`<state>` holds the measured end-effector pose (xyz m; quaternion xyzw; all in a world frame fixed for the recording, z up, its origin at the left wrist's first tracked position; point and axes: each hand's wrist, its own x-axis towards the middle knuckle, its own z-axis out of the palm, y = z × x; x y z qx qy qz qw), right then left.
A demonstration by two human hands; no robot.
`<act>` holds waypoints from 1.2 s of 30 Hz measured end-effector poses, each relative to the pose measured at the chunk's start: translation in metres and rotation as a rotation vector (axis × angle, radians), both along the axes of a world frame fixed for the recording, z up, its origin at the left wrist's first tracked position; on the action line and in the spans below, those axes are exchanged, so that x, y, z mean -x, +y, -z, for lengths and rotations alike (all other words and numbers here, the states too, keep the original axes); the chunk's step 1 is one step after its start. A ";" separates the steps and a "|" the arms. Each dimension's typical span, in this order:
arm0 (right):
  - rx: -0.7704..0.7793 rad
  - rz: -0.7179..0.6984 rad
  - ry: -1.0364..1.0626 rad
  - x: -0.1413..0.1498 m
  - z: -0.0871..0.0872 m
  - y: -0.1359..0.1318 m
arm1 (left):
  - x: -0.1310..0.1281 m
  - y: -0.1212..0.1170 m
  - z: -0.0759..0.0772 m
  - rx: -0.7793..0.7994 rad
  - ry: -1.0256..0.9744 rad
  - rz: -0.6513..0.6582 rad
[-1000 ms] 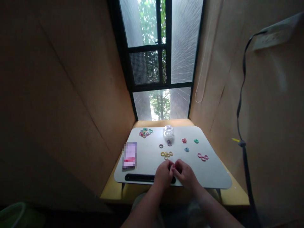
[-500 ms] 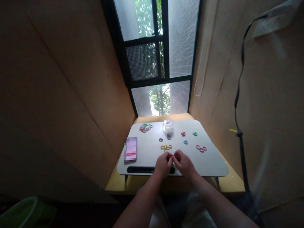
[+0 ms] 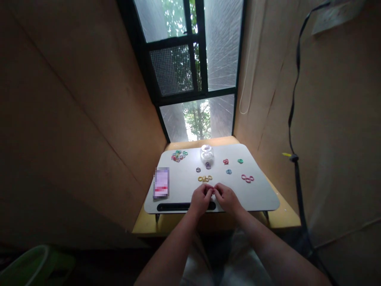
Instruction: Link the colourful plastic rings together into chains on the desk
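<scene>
My left hand and my right hand meet fingertip to fingertip over the near middle of a white lap table. Both are closed in a pinch on a small pinkish-red hair tie, mostly hidden by the fingers. Just beyond them lies a group of yellow hair ties. Pink hair ties lie to the right. Farther back are small clusters of blue, red, green, dark and purple ones.
A clear round jar stands at the back middle. Mixed hair ties are heaped at the back left. A phone-like object, blurred out, lies at the left. A black slot runs along the near edge. Wooden walls flank the table.
The view has shifted slightly, so everything sits a little higher and to the left. My hands stay together at the pinkish-red hair tie, with fingertips slightly rearranged.
</scene>
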<state>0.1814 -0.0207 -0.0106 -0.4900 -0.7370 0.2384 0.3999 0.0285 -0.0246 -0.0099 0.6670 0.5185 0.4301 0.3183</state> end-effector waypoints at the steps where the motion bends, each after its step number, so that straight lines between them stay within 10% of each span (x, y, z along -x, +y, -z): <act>1: 0.005 0.001 0.004 0.000 0.000 0.000 | 0.000 0.000 0.000 0.001 0.004 0.003; 36: -0.003 0.022 0.020 0.000 0.000 -0.003 | -0.003 -0.006 -0.008 -0.015 0.075 -0.005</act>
